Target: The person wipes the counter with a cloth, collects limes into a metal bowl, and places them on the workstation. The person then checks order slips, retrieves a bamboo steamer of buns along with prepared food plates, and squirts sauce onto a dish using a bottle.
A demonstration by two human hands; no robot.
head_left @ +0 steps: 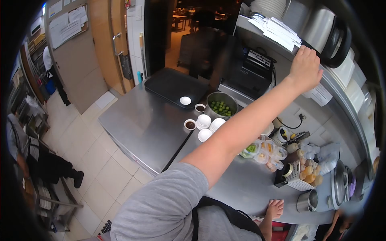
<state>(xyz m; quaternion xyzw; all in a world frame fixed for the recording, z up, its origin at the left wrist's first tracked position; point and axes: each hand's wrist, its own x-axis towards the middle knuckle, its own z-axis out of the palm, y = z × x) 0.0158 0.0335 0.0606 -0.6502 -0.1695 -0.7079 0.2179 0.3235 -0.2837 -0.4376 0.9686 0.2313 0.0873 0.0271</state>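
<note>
My left arm reaches across the counter to the upper shelf, where my left hand [305, 69] has its fingers curled at the shelf edge, against the lower end of a stack of white paper slips [277, 32]. What its fingertips hold, if anything, is hidden. Just right of the slips stands a steel kettle [319, 30] with a black handle. My right hand [275, 209] lies on the front edge of the steel counter [241, 193], fingers apart and holding nothing, with a small steel pot [307, 201] to its right.
Around the counter's middle are a black tray [173, 86], a pot of green fruits [221, 106], white bowls [204, 120] and sauce cups [190, 124]. Bagged food [267, 152] and a bottle basket [297, 176] stand right. A printer [253, 74] sits behind. Other people are at left and lower right.
</note>
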